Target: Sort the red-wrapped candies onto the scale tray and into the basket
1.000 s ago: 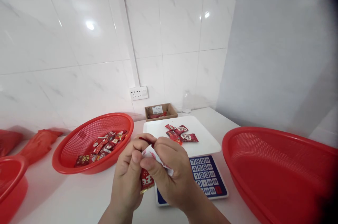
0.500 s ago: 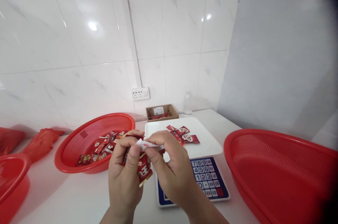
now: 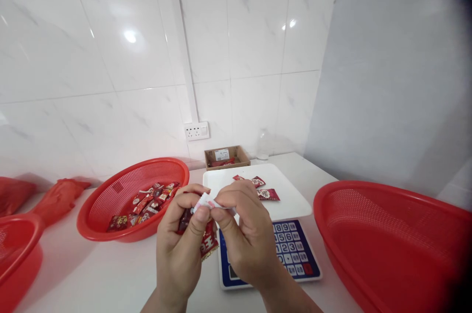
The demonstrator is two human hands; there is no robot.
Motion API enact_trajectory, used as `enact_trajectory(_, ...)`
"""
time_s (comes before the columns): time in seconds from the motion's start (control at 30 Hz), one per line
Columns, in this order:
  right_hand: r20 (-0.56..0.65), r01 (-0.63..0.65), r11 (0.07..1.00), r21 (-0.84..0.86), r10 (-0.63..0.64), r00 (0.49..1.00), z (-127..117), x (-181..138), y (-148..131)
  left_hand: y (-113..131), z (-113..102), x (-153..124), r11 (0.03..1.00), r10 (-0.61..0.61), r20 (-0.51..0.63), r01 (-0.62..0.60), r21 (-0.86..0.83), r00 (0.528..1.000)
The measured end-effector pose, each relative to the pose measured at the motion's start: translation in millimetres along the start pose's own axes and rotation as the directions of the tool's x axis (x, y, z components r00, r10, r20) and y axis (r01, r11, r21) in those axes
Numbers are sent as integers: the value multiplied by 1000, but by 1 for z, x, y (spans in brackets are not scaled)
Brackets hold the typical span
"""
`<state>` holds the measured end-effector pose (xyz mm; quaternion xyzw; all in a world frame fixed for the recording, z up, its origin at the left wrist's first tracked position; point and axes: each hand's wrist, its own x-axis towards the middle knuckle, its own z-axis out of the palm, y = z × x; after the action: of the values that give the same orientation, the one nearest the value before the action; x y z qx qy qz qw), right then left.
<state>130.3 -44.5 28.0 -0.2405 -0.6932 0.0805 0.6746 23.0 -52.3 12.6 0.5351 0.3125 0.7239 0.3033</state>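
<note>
Close together in front of me, both hands are closed on a small white candy wrapper point(image 3: 204, 201) with pinkish marks. My left hand point(image 3: 180, 249) pinches its left end between thumb and finger. Red wrapped candies point(image 3: 209, 243) with pale lettering are also held in that palm, partly hidden by the fingers. My right hand point(image 3: 249, 236) pinches the wrapper's right end. Beneath and behind the hands stands a scale point(image 3: 317, 273) with a blue keypad and a white pan point(image 3: 291, 203). Several red candy packets point(image 3: 268, 194) lie on the pan, some covered by my right hand.
A red basket point(image 3: 110, 195) with several candies stands at left, and another red basket point(image 3: 368, 244) at right. A further red basket point(image 3: 22, 259) and red bags point(image 3: 61, 200) are at far left. Against the wall are a cardboard box point(image 3: 241, 156) and a clear jar point(image 3: 262, 145).
My hands have shifted slightly right, still pinching the white wrapper. They now cover more of the candies on the pan, and less of the red candy in my left palm shows.
</note>
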Motion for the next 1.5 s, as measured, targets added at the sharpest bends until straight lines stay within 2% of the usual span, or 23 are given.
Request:
enact_trajectory(0.17, -15, 44, 997, -59, -45, 999, 5, -3, 4, -1, 1, 0, 998, -2, -3, 3, 59, 1000)
enact_trajectory(0.37, -29, 34, 997, -75, -37, 999, 8, -5, 8, -3, -2, 2, 987, -15, 13, 13, 158, 1000)
enact_trajectory(0.53, -50, -52, 997, -59, 49, 998, 5, -3, 12, 3, 5, 4, 988, -125, 58, 120, 94, 990)
enact_trajectory(0.63, 1, -154, 986, -63, 155, 988, 2, 0, 15, 4, 8, 5, 986, -159, 86, 155, 59, 984)
enact_trajectory(0.7, 46, -187, 979, -77, 191, 981, -1, 2, 16, 4, 7, 6, 987, -154, 88, 150, 50, 984)
enact_trajectory(0.9, 106, -105, 981, -162, 123, 987, -4, 4, 15, 0, 5, 8, 996, -84, 41, 83, 27, 996)
enact_trajectory(1.07, 94, -178, 974, -142, 193, 977, -4, 3, 14, 0, 6, 9, 997, -79, 46, 78, 26, 996)
enact_trajectory(1.2, 149, -277, 957, -90, 288, 946, -6, 4, 13, 1, 5, 9, 990, -144, 95, 144, 16, 985)
enact_trajectory(1.33, 247, -390, 921, 11, 376, 893, -6, 2, 17, 2, 3, 10, 984, -177, 161, 176, 24, 971)
enact_trajectory(1.5, 320, -579, 783, 229, 501, 804, -1, -3, 31, 2, 2, 14, 988, -151, 279, 154, 10, 948)
